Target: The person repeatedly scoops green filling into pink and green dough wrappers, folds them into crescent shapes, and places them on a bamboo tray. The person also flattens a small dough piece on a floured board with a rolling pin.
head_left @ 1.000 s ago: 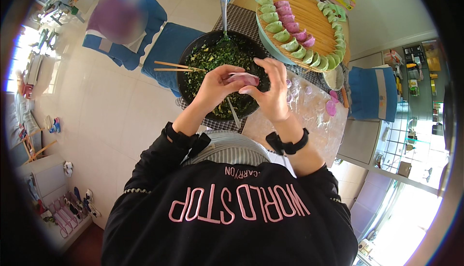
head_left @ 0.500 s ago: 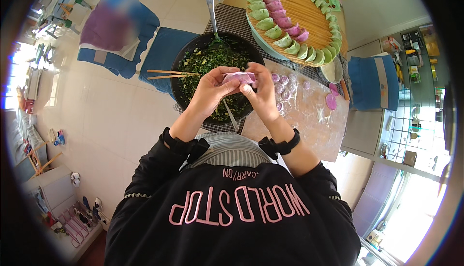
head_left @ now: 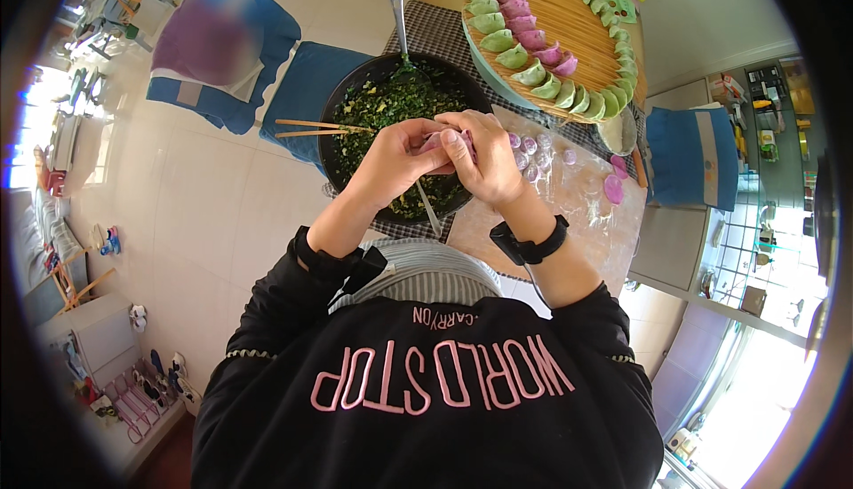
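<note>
Between my hands, above the near part of a pan, is a pink dumpling (head_left: 433, 142), mostly covered by fingers. My left hand (head_left: 397, 159) grips it from the left, thumb along its near side. From the right, my right hand (head_left: 482, 159) closes over it, with the thumb pressed on the dough and the fingers curled across the top. Chopped green filling (head_left: 378, 103) lies in the dark pan (head_left: 325, 138) below. A pair of chopsticks (head_left: 306, 128), a long-handled metal spatula (head_left: 395, 5) and another metal utensil (head_left: 428, 208) rest in the pan.
Green and pink dumplings (head_left: 531, 39) sit in rows on a round bamboo tray (head_left: 569, 9) at the far right. The floured board (head_left: 569, 222) holds small purple dough pieces (head_left: 530, 145) and flat pink wrappers (head_left: 613, 189). Blue-covered chairs (head_left: 689, 156) stand on either side.
My right hand has folded inward over the dumpling, its fingers now covering most of it. The left hand stays close to where it was. The view has shifted slightly.
</note>
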`<state>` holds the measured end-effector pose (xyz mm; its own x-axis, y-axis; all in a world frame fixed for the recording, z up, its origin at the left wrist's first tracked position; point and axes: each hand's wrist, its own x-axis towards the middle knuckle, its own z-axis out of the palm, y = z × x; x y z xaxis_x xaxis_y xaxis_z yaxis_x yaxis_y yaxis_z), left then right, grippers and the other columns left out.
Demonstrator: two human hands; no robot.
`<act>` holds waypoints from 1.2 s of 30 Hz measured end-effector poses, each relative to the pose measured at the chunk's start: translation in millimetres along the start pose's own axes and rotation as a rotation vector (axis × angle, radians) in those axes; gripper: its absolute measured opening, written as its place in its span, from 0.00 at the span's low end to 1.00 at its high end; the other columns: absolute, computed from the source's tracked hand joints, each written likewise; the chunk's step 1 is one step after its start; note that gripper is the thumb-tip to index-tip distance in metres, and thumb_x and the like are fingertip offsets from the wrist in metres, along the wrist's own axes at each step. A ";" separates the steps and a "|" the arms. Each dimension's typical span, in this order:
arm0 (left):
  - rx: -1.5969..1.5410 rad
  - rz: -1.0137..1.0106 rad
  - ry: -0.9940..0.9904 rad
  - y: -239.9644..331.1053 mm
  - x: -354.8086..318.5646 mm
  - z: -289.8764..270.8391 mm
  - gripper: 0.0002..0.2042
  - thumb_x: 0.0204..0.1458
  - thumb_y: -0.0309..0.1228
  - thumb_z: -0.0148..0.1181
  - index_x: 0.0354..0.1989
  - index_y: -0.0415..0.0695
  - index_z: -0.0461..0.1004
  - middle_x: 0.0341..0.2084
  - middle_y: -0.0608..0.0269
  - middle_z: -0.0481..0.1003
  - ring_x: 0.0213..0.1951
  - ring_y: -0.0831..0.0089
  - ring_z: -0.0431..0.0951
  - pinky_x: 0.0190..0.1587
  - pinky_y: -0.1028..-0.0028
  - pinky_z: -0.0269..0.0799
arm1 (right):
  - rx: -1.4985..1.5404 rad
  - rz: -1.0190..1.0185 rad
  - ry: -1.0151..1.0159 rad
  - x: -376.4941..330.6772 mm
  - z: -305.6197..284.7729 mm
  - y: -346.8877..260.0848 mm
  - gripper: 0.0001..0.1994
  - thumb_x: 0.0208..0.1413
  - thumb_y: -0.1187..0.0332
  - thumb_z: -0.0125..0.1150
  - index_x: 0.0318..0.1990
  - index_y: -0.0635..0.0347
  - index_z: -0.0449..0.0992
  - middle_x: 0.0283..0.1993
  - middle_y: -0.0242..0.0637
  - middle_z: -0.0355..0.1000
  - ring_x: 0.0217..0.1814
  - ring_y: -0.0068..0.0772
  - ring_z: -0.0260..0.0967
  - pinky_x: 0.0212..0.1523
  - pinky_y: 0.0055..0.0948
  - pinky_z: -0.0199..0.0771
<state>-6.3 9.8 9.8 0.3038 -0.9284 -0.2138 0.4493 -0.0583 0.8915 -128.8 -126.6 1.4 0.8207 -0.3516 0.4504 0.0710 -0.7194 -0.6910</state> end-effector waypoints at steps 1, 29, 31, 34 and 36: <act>0.017 0.004 0.001 0.7 -0.1 0.4 0.13 0.62 0.26 0.62 0.51 0.30 0.74 0.42 0.58 0.78 0.43 0.73 0.80 0.49 0.72 0.82 | -0.022 -0.031 0.014 0.9 0.8 0.2 0.14 0.65 0.63 0.55 0.43 0.67 0.78 0.34 0.48 0.77 0.35 0.52 0.74 0.42 0.42 0.72; 0.172 0.144 -0.136 -6.2 18.3 22.1 0.30 0.64 0.45 0.59 0.69 0.41 0.63 0.53 0.52 0.76 0.52 0.72 0.76 0.54 0.72 0.74 | 0.650 0.396 0.101 -20.7 10.7 -21.2 0.21 0.76 0.56 0.38 0.39 0.63 0.72 0.32 0.27 0.68 0.28 0.15 0.60 0.28 0.19 0.59; 0.185 0.060 -0.180 -2.0 16.0 20.1 0.31 0.63 0.44 0.61 0.70 0.41 0.61 0.55 0.52 0.75 0.54 0.71 0.75 0.56 0.71 0.73 | 0.611 0.347 0.072 -20.1 3.1 -22.0 0.19 0.75 0.60 0.40 0.43 0.68 0.73 0.34 0.32 0.72 0.31 0.18 0.67 0.30 0.21 0.68; 0.116 0.311 -0.187 -7.3 11.1 28.5 0.38 0.60 0.43 0.65 0.73 0.42 0.55 0.56 0.51 0.74 0.57 0.69 0.73 0.59 0.70 0.70 | 0.622 0.333 0.110 -19.5 -0.8 -25.4 0.21 0.75 0.59 0.40 0.43 0.69 0.75 0.33 0.32 0.73 0.30 0.19 0.67 0.30 0.23 0.69; 0.137 0.489 -0.103 -9.4 10.0 29.1 0.43 0.52 0.40 0.74 0.72 0.42 0.54 0.61 0.49 0.68 0.62 0.64 0.70 0.63 0.65 0.67 | 0.404 0.298 0.219 -20.2 0.0 -28.9 0.23 0.75 0.57 0.39 0.42 0.67 0.76 0.31 0.30 0.72 0.28 0.18 0.66 0.29 0.22 0.67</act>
<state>-32.0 -9.6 10.8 0.3632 -0.8902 0.2750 0.1598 0.3503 0.9229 -147.4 -98.8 12.2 0.7041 -0.6528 0.2793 0.1012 -0.2971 -0.9495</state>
